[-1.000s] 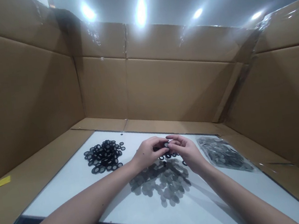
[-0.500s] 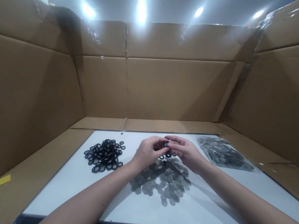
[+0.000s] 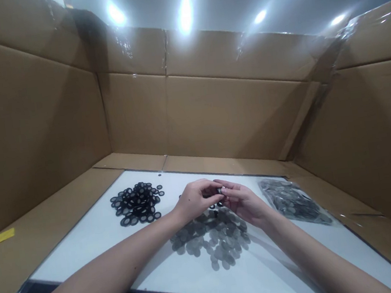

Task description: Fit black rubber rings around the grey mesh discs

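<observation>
A cardboard enclosure (image 3: pixel 213 115) surrounds a white worktop (image 3: pixel 80 257). A pile of black rings (image 3: pixel 137 204) lies toward its far left corner, grey discs (image 3: pixel 211 240) spread across its middle, and a clear bag (image 3: pixel 291 201) of more discs lies along its right edge. Above the discs, the left hand (image 3: pixel 195 199) and right hand (image 3: pixel 242 203) pinch a small ring (image 3: pixel 219 190) tightly between their fingertips (image 3: pixel 222 190), the ring now turned edge-on.

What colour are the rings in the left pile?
Black round rings, best seen in the head view.
</observation>
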`<move>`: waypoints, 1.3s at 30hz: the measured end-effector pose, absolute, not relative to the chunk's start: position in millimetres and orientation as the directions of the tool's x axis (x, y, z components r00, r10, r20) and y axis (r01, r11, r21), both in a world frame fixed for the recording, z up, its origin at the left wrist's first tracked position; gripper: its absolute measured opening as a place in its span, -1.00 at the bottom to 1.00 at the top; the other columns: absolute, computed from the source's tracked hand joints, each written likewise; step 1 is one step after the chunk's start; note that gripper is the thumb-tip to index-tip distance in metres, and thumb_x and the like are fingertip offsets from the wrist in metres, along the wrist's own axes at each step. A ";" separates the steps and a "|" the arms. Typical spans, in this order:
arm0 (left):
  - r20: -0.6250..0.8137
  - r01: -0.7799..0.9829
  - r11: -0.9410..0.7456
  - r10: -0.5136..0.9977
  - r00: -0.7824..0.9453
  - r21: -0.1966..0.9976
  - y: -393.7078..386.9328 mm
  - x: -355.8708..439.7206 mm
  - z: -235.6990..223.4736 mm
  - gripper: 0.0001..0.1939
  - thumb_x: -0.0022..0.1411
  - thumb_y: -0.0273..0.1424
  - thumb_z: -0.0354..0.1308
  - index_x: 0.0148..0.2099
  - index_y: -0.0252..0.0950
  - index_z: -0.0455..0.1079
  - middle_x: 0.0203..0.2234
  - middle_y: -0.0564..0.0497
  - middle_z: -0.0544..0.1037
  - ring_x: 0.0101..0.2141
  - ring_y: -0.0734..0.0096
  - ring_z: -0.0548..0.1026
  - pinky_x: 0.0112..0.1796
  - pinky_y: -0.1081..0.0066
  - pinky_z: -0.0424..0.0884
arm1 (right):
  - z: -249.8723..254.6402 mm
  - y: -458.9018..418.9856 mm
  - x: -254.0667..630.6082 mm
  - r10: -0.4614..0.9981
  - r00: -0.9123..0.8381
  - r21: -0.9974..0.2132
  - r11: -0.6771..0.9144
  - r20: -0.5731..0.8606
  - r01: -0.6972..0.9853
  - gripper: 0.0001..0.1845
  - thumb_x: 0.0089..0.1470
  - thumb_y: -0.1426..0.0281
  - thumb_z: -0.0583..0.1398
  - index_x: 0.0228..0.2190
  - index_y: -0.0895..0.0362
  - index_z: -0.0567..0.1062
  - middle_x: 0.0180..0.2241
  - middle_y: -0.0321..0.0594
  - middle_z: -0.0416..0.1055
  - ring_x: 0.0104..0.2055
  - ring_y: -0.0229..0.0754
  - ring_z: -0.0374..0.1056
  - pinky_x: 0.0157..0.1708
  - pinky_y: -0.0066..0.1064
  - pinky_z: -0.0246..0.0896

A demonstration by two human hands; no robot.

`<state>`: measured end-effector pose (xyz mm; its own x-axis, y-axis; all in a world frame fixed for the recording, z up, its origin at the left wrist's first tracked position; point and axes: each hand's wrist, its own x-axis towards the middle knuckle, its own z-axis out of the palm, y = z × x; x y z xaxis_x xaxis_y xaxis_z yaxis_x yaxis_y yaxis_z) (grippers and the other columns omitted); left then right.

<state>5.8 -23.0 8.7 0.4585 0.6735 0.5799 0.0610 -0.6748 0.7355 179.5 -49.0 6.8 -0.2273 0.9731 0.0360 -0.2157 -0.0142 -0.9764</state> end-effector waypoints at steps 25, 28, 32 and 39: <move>0.617 0.056 -0.709 0.647 0.448 0.703 -15.6 3.0 4.4 -0.77 0.05 -0.35 0.21 -0.20 -0.31 0.42 -0.33 -0.03 0.45 -0.31 0.42 0.43 -0.25 0.43 0.38 | 7.3 -49.0 181.2 0.964 -0.267 -0.950 -0.084 0.000 -0.301 -0.60 -0.06 0.42 0.28 -0.11 0.10 0.45 -0.15 -0.18 0.43 -0.35 -0.35 0.35 -0.33 -0.55 0.27; 0.610 0.041 -0.700 0.649 0.455 0.713 -15.1 3.1 4.1 -0.82 0.07 -0.38 0.19 -0.23 -0.32 0.41 -0.35 -0.01 0.44 -0.32 0.44 0.43 -0.25 0.44 0.38 | 7.0 -49.4 180.6 0.959 -0.283 -0.940 -0.095 0.002 -0.328 -0.59 -0.07 0.43 0.28 -0.11 0.09 0.45 -0.17 -0.19 0.44 -0.35 -0.35 0.35 -0.34 -0.55 0.27; 0.608 0.018 -0.690 0.650 0.456 0.724 -16.1 4.4 4.3 -0.81 0.07 -0.40 0.19 -0.22 -0.31 0.41 -0.33 -0.01 0.44 -0.30 0.43 0.43 -0.22 0.44 0.37 | 6.5 -49.7 180.6 0.952 -0.306 -0.940 -0.081 0.025 -0.330 -0.58 -0.05 0.42 0.26 -0.08 0.09 0.44 -0.16 -0.20 0.43 -0.36 -0.34 0.34 -0.35 -0.53 0.25; 0.573 0.018 -0.644 0.692 0.440 0.765 -18.8 6.1 4.4 -0.78 0.11 -0.38 0.15 -0.17 -0.31 0.42 -0.30 -0.04 0.46 -0.28 0.42 0.44 -0.21 0.42 0.38 | 7.8 -49.0 180.1 0.962 -0.267 -0.952 -0.024 0.062 -0.306 -0.54 -0.10 0.39 0.29 -0.09 0.09 0.43 -0.13 -0.17 0.42 -0.32 -0.27 0.35 -0.32 -0.48 0.25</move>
<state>6.1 -18.8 4.4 0.4395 0.6920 0.5726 0.0176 -0.6440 0.7648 180.1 -49.0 7.8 -0.2669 0.9618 0.0617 -0.3059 -0.0238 -0.9518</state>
